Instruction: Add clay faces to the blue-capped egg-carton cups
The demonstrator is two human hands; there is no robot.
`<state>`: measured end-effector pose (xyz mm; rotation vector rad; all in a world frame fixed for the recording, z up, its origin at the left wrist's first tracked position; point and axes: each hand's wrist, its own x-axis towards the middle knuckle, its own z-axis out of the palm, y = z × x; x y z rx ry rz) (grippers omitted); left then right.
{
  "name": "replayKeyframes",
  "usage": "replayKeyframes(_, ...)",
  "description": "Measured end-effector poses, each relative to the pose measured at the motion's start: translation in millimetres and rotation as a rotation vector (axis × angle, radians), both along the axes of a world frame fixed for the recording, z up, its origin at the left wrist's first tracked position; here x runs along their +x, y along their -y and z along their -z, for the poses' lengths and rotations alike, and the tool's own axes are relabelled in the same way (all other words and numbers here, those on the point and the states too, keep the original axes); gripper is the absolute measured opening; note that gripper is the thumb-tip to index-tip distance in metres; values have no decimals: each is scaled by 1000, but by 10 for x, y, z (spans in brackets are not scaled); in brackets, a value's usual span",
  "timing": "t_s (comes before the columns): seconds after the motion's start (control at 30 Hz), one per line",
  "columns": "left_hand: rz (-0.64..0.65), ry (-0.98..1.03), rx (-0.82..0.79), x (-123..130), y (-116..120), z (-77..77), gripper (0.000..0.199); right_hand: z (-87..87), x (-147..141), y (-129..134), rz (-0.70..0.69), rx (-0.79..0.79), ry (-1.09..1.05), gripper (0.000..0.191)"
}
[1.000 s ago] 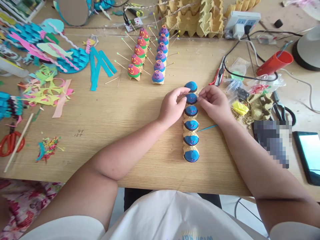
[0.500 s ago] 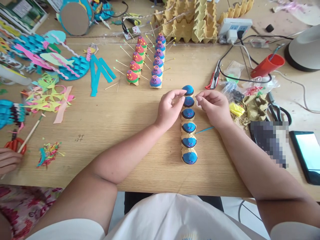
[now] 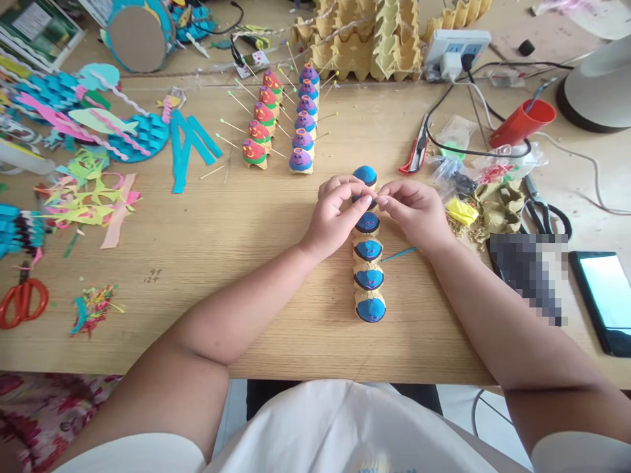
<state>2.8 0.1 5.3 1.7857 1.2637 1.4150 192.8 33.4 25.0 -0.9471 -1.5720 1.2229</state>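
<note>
A row of egg-carton cups (image 3: 369,278) with blue clay tops and small faces runs away from me on the wooden table. Over its far part, my left hand (image 3: 340,211) and my right hand (image 3: 410,209) meet with their fingertips together. Both hands are closed in a pinch. Whatever lies between the fingers is too small to make out. The second-farthest cup is mostly covered by them. Beside the row, a thin blue strip (image 3: 398,253) reaches toward my right wrist.
Finished-looking red-green cups (image 3: 259,131) and purple-blue cups (image 3: 304,121) with pin feelers stand farther back. Rightward lie a red box cutter (image 3: 417,148), black scissors (image 3: 542,213), a red cup (image 3: 525,123) and a phone (image 3: 604,299). Leftward are orange scissors (image 3: 23,302) and paper scraps (image 3: 96,197).
My hands have come together over the row, fingertips now touching. At the left, another person's hand with a stick has gone from view, leaving the orange scissors uncovered. The view has shifted slightly.
</note>
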Motion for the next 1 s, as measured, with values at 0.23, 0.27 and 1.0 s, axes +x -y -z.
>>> replayKeyframes(0.23,52,34,-77,-14,-1,12,28,-40,29,1,-31,-11,0,47)
replayKeyframes(0.27,59,29,-78,-15,3,8,27,-47,33,3,-38,-24,-4,47)
replayKeyframes(1.0,125,75,-75,-9,18,-3,17,-68,28,-61,-68,-270,-183,58)
